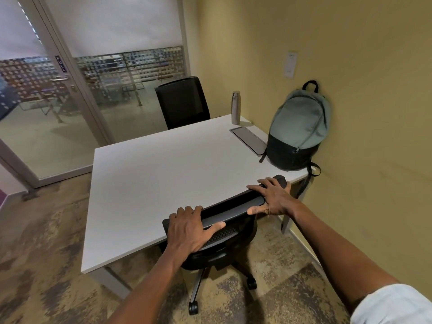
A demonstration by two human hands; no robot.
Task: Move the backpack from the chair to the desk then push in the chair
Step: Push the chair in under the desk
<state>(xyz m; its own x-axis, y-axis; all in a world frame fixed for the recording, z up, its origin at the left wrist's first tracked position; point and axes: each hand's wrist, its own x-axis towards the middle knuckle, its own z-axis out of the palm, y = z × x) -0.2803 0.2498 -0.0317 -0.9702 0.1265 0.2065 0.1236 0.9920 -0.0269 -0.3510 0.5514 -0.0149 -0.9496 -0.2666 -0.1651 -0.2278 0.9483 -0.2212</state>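
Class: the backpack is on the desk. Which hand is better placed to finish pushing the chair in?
Neither alone: left hand and right hand both rest on the chair backrest top, one toward each end. Pushing with both would likely keep it straight.

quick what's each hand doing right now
Left hand: closed over the top edge of the chair backrest, gripping it.
Right hand: also gripping the chair backrest top, fingers draped over it.

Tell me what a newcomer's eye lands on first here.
Two bare hands grip the top of a black chair's backrest at the near edge of the white desk: left hand, right hand. Next, the grey-green backpack standing on the desk's far right corner against the yellow wall, a steel bottle beyond it.
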